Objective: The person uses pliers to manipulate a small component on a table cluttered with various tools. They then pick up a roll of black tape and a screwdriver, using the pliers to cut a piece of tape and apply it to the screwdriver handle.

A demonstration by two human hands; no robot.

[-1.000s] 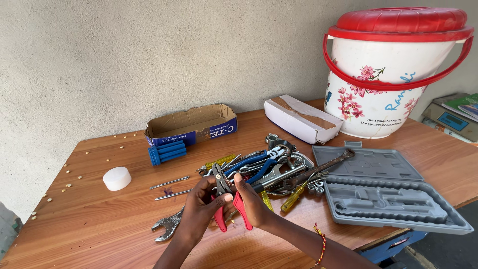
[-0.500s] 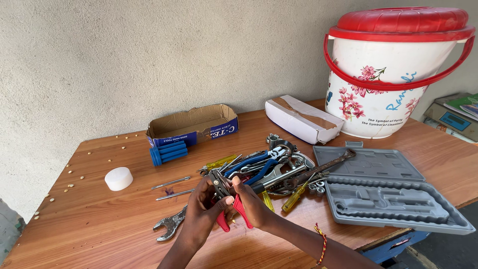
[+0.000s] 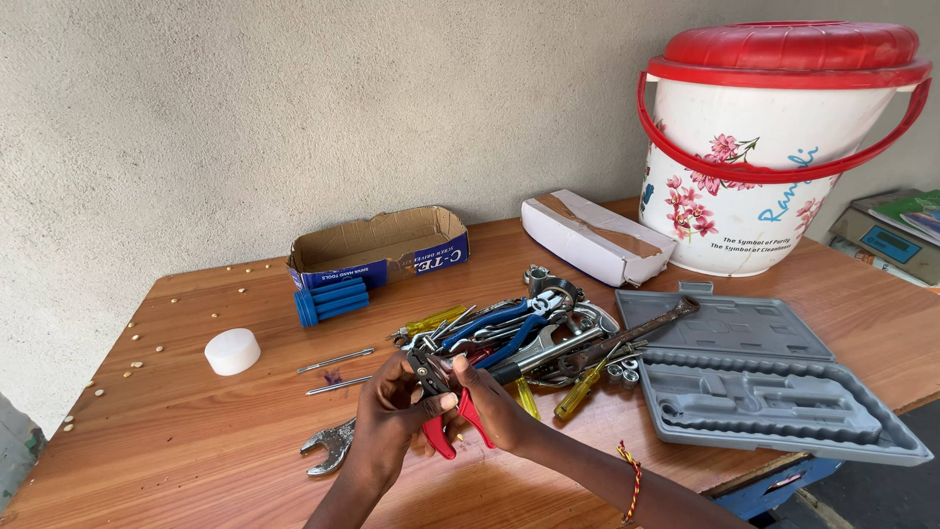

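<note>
Both my hands hold a pair of red-handled pliers [image 3: 446, 407] just above the wooden table [image 3: 196, 451]. My left hand [image 3: 389, 416] grips the left side near the dark jaws. My right hand [image 3: 494, 407] closes on the right handle. Directly behind the pliers lies a pile of hand tools [image 3: 519, 333]: blue-handled pliers, yellow screwdrivers, spanners and metal bits. A steel spanner [image 3: 328, 446] lies flat on the table just left of my left wrist.
An open grey plastic tool case [image 3: 764, 387] sits at the right. A white bucket with red lid [image 3: 774, 147] stands behind it. A white box [image 3: 597, 240], an open cardboard box [image 3: 377, 245], blue plastic plugs [image 3: 331, 302], a white cap [image 3: 233, 351] and two thin metal rods [image 3: 335, 372] lie around.
My hands and the red pliers stay in nearly the same spot, with small shifts of the fingers on the handles. Nothing else on the table has moved.
</note>
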